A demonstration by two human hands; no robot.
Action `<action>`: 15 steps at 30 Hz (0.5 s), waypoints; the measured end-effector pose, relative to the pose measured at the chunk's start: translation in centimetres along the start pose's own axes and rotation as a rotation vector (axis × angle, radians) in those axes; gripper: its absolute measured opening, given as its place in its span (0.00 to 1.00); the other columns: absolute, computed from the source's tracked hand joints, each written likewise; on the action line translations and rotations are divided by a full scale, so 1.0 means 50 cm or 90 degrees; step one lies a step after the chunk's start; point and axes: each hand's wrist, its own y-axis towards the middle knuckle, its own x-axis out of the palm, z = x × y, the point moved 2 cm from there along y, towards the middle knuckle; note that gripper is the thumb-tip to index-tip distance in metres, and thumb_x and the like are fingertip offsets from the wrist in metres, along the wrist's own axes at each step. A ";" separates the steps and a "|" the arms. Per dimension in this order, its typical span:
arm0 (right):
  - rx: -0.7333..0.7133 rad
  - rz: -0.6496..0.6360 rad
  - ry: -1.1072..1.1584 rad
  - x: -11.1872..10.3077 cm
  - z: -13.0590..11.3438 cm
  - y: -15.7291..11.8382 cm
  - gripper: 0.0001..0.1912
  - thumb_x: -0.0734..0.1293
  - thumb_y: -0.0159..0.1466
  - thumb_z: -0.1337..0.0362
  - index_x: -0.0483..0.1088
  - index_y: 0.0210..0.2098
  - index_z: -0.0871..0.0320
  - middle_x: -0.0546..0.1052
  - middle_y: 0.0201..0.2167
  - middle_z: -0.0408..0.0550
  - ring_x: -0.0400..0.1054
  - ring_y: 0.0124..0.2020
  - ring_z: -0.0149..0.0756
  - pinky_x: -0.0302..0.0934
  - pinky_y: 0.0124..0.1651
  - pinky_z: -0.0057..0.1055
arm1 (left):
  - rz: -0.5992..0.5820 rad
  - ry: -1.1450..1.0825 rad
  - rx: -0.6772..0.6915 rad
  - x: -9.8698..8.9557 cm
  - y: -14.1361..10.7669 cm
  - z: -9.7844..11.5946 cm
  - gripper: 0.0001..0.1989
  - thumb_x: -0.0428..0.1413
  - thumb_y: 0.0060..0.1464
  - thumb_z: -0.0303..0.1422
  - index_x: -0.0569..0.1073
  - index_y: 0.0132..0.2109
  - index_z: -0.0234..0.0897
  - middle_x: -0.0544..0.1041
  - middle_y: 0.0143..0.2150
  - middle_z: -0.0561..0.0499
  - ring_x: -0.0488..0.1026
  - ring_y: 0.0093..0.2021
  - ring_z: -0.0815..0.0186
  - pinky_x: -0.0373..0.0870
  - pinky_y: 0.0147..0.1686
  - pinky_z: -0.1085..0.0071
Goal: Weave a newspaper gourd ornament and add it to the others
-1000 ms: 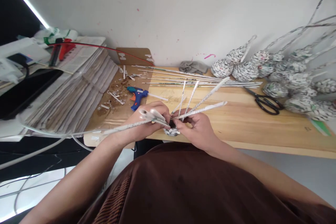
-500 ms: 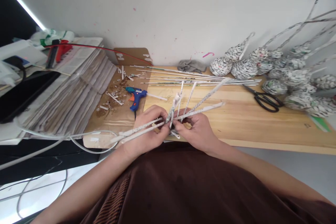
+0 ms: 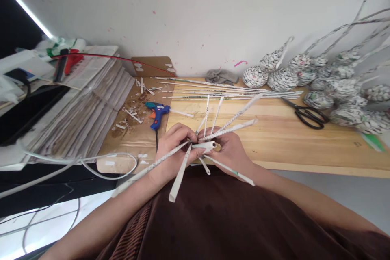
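Between my two hands is a bundle of rolled newspaper tubes point(image 3: 237, 116), crossing at a middle that my fingers partly hide. My left hand point(image 3: 174, 152) is closed on its left side, thumb and fingers pinching near the crossing. My right hand point(image 3: 230, 151) grips the right side the same way. The tubes fan out in several directions: some lean up and right over the table, one lies along my left forearm, and a wide-ended one points down toward my brown clothing point(image 3: 213, 215). A short open-ended tube point(image 3: 209, 145) points right between the hands.
A blue glue gun point(image 3: 157, 114) lies on cardboard point(image 3: 138, 136) among paper scraps. Loose paper tubes point(image 3: 225, 89) lie at the back of the wooden table point(image 3: 289, 142). Black scissors point(image 3: 307, 114) and several woven paper balls point(image 3: 283, 79) are right; stacked newspapers point(image 3: 103, 93) stand left.
Some tubes in the bundle have swung: one now points down toward my lap, another to the lower right, and the short upright one lies toward the right. Both hands stay nearly in place.
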 end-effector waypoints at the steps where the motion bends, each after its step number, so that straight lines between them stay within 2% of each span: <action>1: -0.002 0.002 0.001 -0.001 0.002 -0.001 0.04 0.71 0.60 0.64 0.77 0.35 0.56 0.82 0.33 0.47 0.75 0.32 0.37 0.68 0.38 0.32 | -0.002 0.009 -0.005 -0.001 -0.001 -0.001 0.14 0.69 0.50 0.41 0.74 0.33 0.37 0.75 0.33 0.51 0.73 0.33 0.65 0.70 0.34 0.70; 5: -0.026 0.007 -0.026 -0.003 0.008 -0.005 0.05 0.71 0.62 0.65 0.77 0.38 0.56 0.82 0.35 0.47 0.76 0.35 0.37 0.69 0.39 0.32 | 0.005 0.025 -0.044 -0.007 -0.008 -0.002 0.08 0.66 0.55 0.37 0.76 0.34 0.39 0.78 0.33 0.51 0.76 0.36 0.65 0.72 0.38 0.68; 9: -0.055 0.012 -0.025 -0.005 0.006 -0.007 0.03 0.69 0.65 0.64 0.76 0.37 0.56 0.81 0.37 0.48 0.77 0.40 0.39 0.71 0.45 0.35 | 0.012 0.033 -0.068 -0.010 -0.017 -0.004 0.04 0.65 0.55 0.32 0.79 0.38 0.39 0.81 0.36 0.51 0.78 0.37 0.64 0.75 0.40 0.68; 12: -0.087 0.004 -0.048 -0.005 0.000 -0.009 0.03 0.68 0.66 0.65 0.76 0.35 0.55 0.81 0.37 0.48 0.77 0.42 0.40 0.71 0.47 0.36 | 0.013 0.054 -0.056 -0.009 -0.022 -0.003 0.06 0.64 0.54 0.28 0.80 0.41 0.41 0.82 0.38 0.50 0.79 0.37 0.64 0.76 0.39 0.68; 15: -0.130 0.007 -0.086 -0.005 -0.005 -0.012 0.03 0.69 0.65 0.66 0.76 0.38 0.55 0.81 0.38 0.49 0.77 0.44 0.41 0.71 0.49 0.38 | 0.012 0.074 -0.050 -0.007 -0.022 -0.001 0.06 0.63 0.53 0.26 0.79 0.38 0.40 0.82 0.39 0.50 0.79 0.38 0.64 0.76 0.38 0.68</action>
